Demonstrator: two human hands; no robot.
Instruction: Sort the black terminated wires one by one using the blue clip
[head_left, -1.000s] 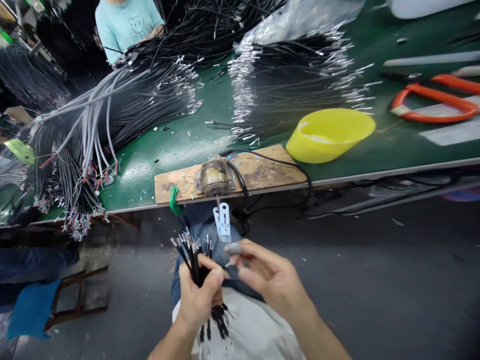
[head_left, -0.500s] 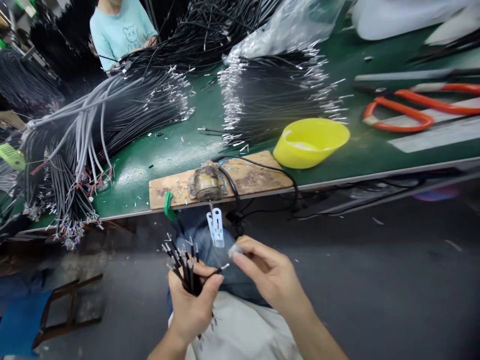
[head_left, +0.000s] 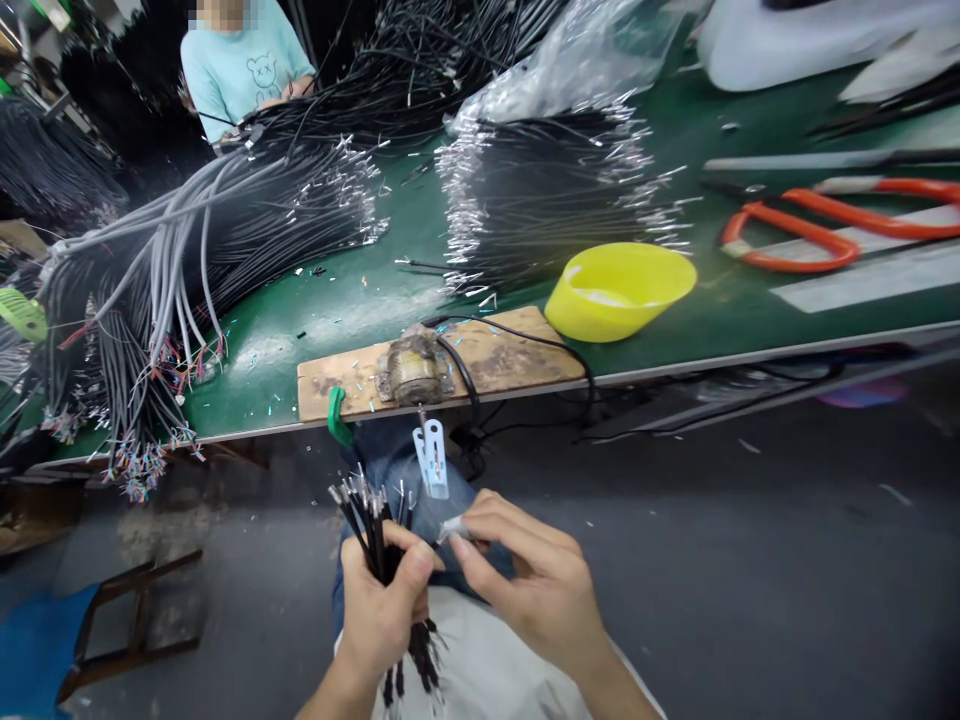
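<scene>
My left hand [head_left: 386,605] is wrapped around a bundle of short black cables [head_left: 373,530], whose stripped, silvery ends fan out above the thumb and hang out below the fist. One cable points right from under the left thumb. My right hand [head_left: 529,570] pinches the stripped wire end [head_left: 444,533] of that cable between thumb and forefinger. A white wrap [head_left: 454,526] covers the right forefinger's tip. Just above the hands, a light blue clothespin [head_left: 431,460] hangs on the shaft of a small worn motor [head_left: 415,370].
The motor sits on a wooden board [head_left: 502,350], with a green clamp [head_left: 339,415] at the edge. On the green table lie black cable piles [head_left: 547,200], grey cables [head_left: 172,220], a yellow cup [head_left: 621,292] and orange-handled scissors [head_left: 795,240]. A person [head_left: 247,70] sits across.
My right fingertips have moved down and left onto the exposed wire end. The bundle in my left hand has tilted, and more lower cable ends show beneath the fist.
</scene>
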